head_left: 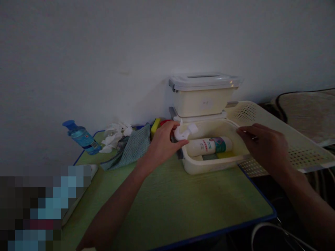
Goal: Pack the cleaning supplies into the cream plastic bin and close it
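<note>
A cream plastic bin (217, 164) stands without its lid at the table's right side. Inside it lies a white spray bottle (200, 146) on its side, label facing me, over something yellow and grey. My left hand (167, 137) reaches over the bin's left end, thumb and fingers closed around the bottle's white trigger head (184, 132). How the head joins the bottle cannot be made out. At the bin's right end, the fingers of my right hand (264, 146) pinch the rim.
A lidded cream box (204, 99) sits behind the bin by the wall. A perforated basket (293, 139) extends to the right. On the green table (162, 205) are a teal cloth (133, 148), white crumpled tissue (112, 137), a yellow sponge (155, 127) and a blue bottle (83, 137).
</note>
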{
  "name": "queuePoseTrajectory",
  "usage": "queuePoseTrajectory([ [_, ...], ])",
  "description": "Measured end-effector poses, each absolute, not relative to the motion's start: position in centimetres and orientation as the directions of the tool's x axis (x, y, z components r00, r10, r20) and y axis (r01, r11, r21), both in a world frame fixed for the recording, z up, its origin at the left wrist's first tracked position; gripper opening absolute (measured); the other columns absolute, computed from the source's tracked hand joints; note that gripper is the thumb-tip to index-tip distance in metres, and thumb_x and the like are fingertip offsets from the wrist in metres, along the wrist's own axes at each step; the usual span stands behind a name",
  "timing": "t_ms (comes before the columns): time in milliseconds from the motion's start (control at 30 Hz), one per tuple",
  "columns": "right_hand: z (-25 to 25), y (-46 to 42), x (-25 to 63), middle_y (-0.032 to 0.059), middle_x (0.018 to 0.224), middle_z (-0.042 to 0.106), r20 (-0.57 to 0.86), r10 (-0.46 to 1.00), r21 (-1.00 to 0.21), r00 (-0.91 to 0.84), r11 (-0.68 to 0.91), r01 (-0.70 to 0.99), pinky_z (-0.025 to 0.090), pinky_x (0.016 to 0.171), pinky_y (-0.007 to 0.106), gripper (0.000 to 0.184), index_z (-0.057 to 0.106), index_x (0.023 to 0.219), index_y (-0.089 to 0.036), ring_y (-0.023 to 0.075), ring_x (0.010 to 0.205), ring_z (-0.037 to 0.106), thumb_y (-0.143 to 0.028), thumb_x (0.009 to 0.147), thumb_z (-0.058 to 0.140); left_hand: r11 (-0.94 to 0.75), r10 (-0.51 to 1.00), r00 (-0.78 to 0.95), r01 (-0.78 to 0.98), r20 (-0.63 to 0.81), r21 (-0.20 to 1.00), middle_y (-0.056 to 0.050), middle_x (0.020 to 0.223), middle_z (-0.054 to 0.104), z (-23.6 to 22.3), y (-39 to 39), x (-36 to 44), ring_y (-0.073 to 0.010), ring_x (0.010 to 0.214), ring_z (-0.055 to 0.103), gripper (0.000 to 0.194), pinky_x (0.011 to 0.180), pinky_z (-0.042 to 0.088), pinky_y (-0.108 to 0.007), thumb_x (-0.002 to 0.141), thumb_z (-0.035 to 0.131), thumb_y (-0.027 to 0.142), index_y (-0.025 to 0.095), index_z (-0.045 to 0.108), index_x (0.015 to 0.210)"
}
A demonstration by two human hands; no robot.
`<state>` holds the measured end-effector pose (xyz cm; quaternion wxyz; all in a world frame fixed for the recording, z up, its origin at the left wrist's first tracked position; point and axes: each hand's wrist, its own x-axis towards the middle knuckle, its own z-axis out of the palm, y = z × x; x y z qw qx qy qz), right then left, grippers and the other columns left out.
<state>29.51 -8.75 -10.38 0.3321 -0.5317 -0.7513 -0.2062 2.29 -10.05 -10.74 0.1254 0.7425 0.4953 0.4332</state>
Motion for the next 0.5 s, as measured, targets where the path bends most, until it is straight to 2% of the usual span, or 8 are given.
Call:
queuePoseTrajectory([
  [167,-9.7,-7.0,29.0,0.0089,0.067,0.066,0.600,0.787,-0.135,-0.148,0.282,0.950,0.036,0.051,0.024,0.027,0.068,0.076,-0.011,0.0146,0.052,0.054,-0.027,0.079,0.046,-0.434,0.875,0.200,0.726,0.440,0.533,-0.005,0.099,0.065,-10.3,-8.9,3.7,-0.0177,0.089,0.059,0.032,0.080,0.046,-0.031,0.070,0.067,0.029,0.017,0.060,0.099],
  [300,-9.7,-5.5,28.9,0.0084,0.062,0.065,0.406,0.896,-0.175,-0.180,0.269,0.947,0.036,0.051,0.023,0.025,0.065,0.074,-0.011,0.0142,0.051,0.054,-0.023,0.080,0.044,-0.437,0.888,0.302,0.790,0.347,0.430,-0.007,0.098,0.067,-10.4,-8.0,4.6,-0.0206,0.090,0.060,0.031,0.081,0.045,-0.033,0.074,0.062,0.036,0.016,0.064,0.097],
  [400,-10.5,-4.5,29.2,0.0068,0.060,0.063,0.250,0.946,-0.124,-0.205,0.242,0.962,0.036,0.051,0.022,0.024,0.064,0.078,-0.012,0.0139,0.051,0.055,-0.019,0.082,0.041,-0.475,0.875,0.410,0.829,0.257,0.296,-0.009,0.092,0.068,-10.6,-7.4,5.2,-0.0239,0.089,0.061,0.028,0.079,0.044,-0.037,0.078,0.056,0.038,0.015,0.066,0.089],
  [500,-11.3,-3.8,29.6,0.0091,0.067,0.065,0.138,0.961,0.056,-0.239,0.233,0.971,0.036,0.053,0.023,0.024,0.063,0.082,-0.011,0.0166,0.060,0.059,-0.015,0.083,0.040,-0.519,0.853,0.495,0.837,0.164,0.174,-0.010,0.092,0.067,-10.5,-7.1,5.5,-0.0259,0.091,0.060,0.027,0.082,0.042,-0.042,0.082,0.050,0.037,0.014,0.063,0.090],
])
